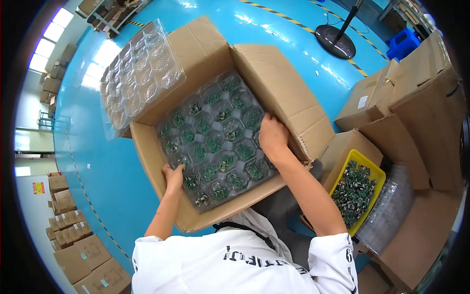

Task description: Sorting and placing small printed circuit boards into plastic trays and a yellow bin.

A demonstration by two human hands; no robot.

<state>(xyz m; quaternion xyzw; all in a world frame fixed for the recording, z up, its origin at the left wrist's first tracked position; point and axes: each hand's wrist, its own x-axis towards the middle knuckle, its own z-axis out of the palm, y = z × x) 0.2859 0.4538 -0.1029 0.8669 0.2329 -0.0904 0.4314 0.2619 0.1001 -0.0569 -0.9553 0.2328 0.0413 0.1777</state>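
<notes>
Shirt: I see white fabric (196, 264) along my lower view; black block lettering marks the body and a sleeve.
Left hand (173, 177): partly closed, thumb over the tray's left edge, holding it.
Right hand (273, 136): fingers bent around the tray's right edge, gripping it; I see the fingertips only in part.
Tray (214, 156): inside the carton, between its walls; clear, glossy plastic with staggered, many-sided cells, holding small green circuit boards with silvery parts.
Carton (235, 202): plain brown cardboard; flaps spread outward at the far and right edges.
Yellow bin (378, 177): outside the carton's near right corner; heaped with loose green boards (352, 196). Clear trays (389, 206) sit just beside it.
Second tray (142, 73): clear honeycomb sheet across the carton's far left corner.
White label (362, 102): on a box beyond the carton's right edge; I cannot read it.
Wall sign (38, 188): far left, yellow with red marks, illegible.
</notes>
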